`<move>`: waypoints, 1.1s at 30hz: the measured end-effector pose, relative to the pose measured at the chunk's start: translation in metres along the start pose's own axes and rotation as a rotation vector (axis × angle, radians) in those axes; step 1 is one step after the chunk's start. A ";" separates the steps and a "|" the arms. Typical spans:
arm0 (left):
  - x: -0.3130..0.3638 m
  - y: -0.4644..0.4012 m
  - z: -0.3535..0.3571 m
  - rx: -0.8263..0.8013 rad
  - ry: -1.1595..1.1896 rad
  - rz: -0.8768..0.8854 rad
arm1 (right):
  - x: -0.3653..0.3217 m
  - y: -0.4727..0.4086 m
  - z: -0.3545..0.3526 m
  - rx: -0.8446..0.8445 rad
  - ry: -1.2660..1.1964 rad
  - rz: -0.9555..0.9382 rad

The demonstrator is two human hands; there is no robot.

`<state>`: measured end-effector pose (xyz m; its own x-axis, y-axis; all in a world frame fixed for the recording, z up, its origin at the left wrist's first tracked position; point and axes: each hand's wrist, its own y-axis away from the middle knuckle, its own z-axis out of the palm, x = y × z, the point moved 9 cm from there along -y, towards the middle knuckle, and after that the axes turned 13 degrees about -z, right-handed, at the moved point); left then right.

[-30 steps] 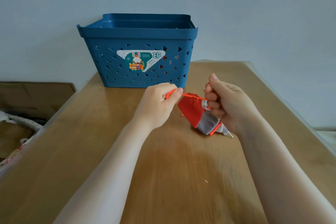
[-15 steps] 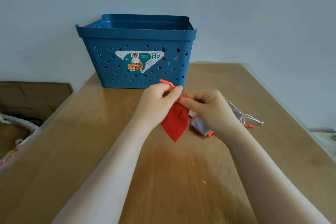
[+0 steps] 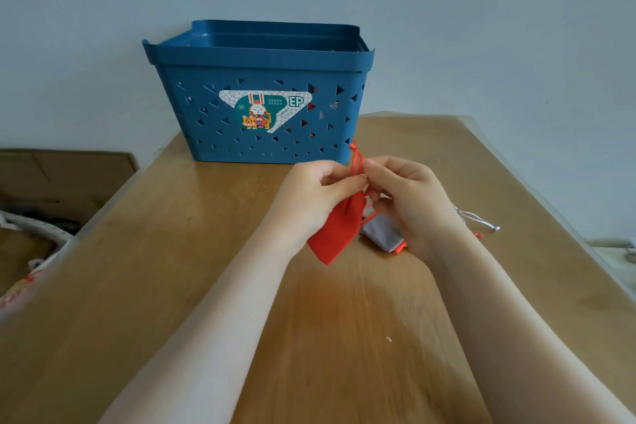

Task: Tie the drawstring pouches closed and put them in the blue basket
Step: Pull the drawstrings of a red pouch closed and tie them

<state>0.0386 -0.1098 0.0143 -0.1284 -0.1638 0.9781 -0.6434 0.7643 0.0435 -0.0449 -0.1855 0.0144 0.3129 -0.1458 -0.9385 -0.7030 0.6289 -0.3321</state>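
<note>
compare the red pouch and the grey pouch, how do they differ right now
The red pouch is held up off the table, pinched at its neck by the left hand and right hand; the grey pouch lies on the table, untouched. The red pouch hangs in nearly full view, while the grey one is partly hidden behind the right hand. The red one is plain red; the grey one has an orange edge. Both are small fabric pouches, neither yet in the blue basket.

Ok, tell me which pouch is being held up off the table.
The red pouch, pinched at its neck by both hands; the grey pouch lies flat on the table.
</note>
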 end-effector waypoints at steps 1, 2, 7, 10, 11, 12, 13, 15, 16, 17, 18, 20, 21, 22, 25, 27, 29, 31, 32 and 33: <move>0.000 0.001 0.002 0.001 -0.010 0.006 | -0.001 -0.001 -0.001 0.010 -0.004 -0.001; 0.000 0.001 0.002 0.004 0.003 0.008 | -0.001 -0.001 -0.002 0.027 -0.015 0.001; -0.012 -0.004 0.012 -0.139 0.430 -0.169 | 0.003 -0.003 -0.011 0.121 -0.129 0.040; -0.018 -0.004 0.023 -0.273 0.678 -0.260 | 0.006 -0.003 -0.009 0.119 -0.190 0.062; -0.021 -0.007 0.023 -0.262 0.665 -0.270 | 0.004 -0.003 -0.008 0.108 -0.189 0.053; -0.024 -0.009 0.020 -0.210 0.601 -0.265 | 0.002 -0.003 -0.009 0.095 -0.161 0.029; -0.026 -0.011 0.015 -0.128 0.504 -0.252 | -0.003 -0.003 -0.010 0.085 -0.112 -0.005; -0.023 -0.009 0.004 0.014 0.244 -0.220 | -0.013 -0.004 -0.012 0.082 0.005 -0.091; -0.019 -0.007 0.003 0.048 0.084 -0.185 | -0.017 -0.004 -0.012 0.082 0.069 -0.137; -0.014 -0.006 0.003 0.072 -0.082 -0.135 | -0.021 -0.004 -0.011 0.078 0.136 -0.177; -0.010 -0.003 0.006 0.085 -0.227 -0.082 | -0.024 -0.004 -0.009 0.069 0.191 -0.207; -0.002 0.002 0.012 0.080 -0.405 0.009 | -0.023 -0.003 -0.004 0.034 0.224 -0.221; 0.000 0.004 0.016 0.061 -0.463 0.045 | -0.022 -0.003 -0.001 0.013 0.209 -0.213; 0.003 0.006 0.021 0.043 -0.520 0.078 | -0.020 -0.003 0.000 -0.010 0.192 -0.203; 0.003 0.004 0.026 0.022 -0.616 0.111 | -0.016 -0.002 0.005 -0.108 0.169 -0.179; 0.000 0.002 0.021 0.015 -0.550 0.070 | -0.016 -0.002 0.011 -0.179 0.175 -0.193; -0.003 0.001 0.018 -0.005 -0.418 0.027 | -0.016 -0.002 0.014 -0.196 0.183 -0.221; -0.005 0.002 0.016 -0.025 -0.304 0.001 | -0.015 -0.002 0.011 -0.157 0.225 -0.228; -0.006 0.001 0.015 -0.021 -0.265 -0.008 | -0.015 -0.003 0.008 -0.140 0.277 -0.231; -0.007 0.000 0.012 -0.005 -0.238 -0.017 | -0.014 -0.004 0.006 -0.135 0.350 -0.238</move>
<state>0.0306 -0.1166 0.0054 -0.2925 -0.3186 0.9016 -0.6434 0.7631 0.0609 -0.0429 -0.1810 0.0296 0.2568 -0.5389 -0.8023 -0.7221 0.4448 -0.5299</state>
